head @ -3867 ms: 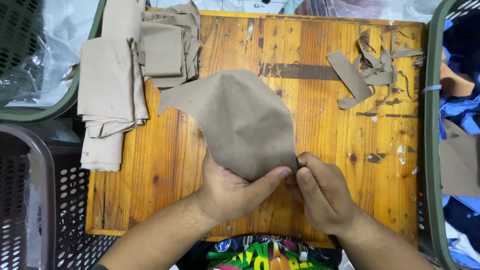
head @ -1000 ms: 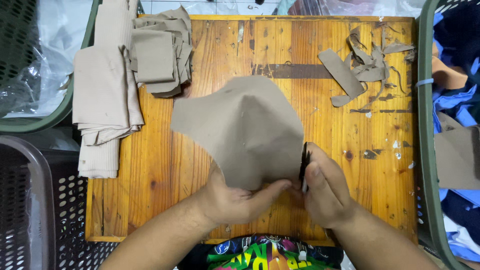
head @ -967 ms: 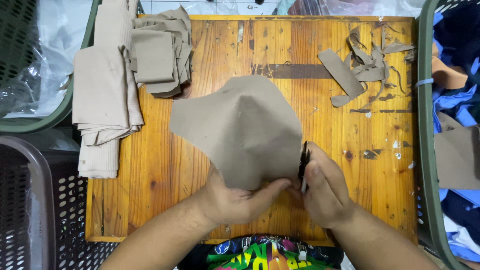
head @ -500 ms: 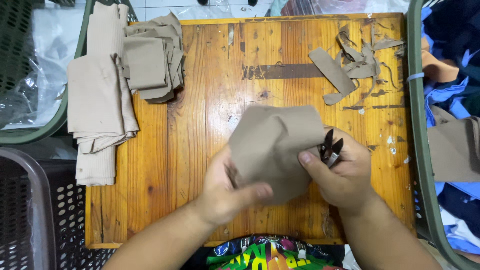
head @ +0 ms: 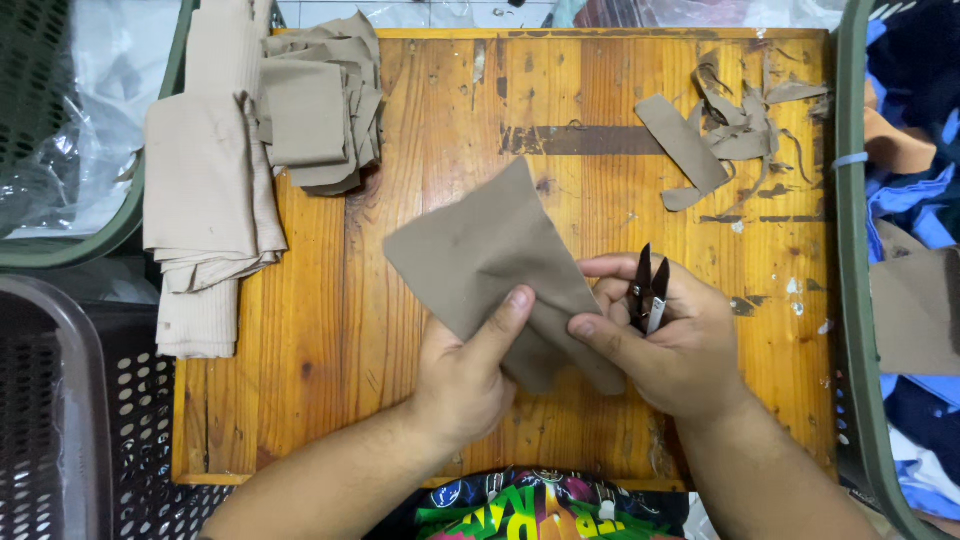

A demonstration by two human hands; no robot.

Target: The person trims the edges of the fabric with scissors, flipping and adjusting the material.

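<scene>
Here my left hand [head: 465, 375] and right hand [head: 670, 340] both pinch the tan cloth piece [head: 495, 265] at mid-frame, its long axis slanting toward upper left, small snips [head: 647, 292] tucked in my right.

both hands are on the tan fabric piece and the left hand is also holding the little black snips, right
Not quite. The head view shows both hands on the tan fabric piece, but the small black snips sit in the right hand, not the left hand. The left hand only pinches the fabric with its thumb on top.
</scene>
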